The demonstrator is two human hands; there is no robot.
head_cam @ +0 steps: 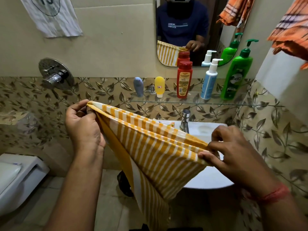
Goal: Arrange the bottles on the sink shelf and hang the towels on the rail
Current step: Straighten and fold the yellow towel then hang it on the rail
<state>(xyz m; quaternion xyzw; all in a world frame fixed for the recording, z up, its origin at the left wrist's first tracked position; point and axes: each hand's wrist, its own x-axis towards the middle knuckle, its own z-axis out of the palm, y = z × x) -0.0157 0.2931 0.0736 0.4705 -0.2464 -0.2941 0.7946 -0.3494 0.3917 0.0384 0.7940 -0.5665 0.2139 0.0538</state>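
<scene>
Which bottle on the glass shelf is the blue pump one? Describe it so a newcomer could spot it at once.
Find the glass shelf under the mirror, above the sink. Five bottles stand along it; take the second from the right, between the red bottle and the tall green pump bottle. This blue pump bottle alone has a pale blue body with a white pump.

I count five bottles on the glass shelf [191, 101]: a grey-blue tube [138, 86], a yellow tube [159, 86], a red bottle [183, 80] and two pump bottles, one blue-white [209, 82], one green [237, 75]. One striped yellow towel [158, 147], one orange towel [290, 30] far right.
</scene>
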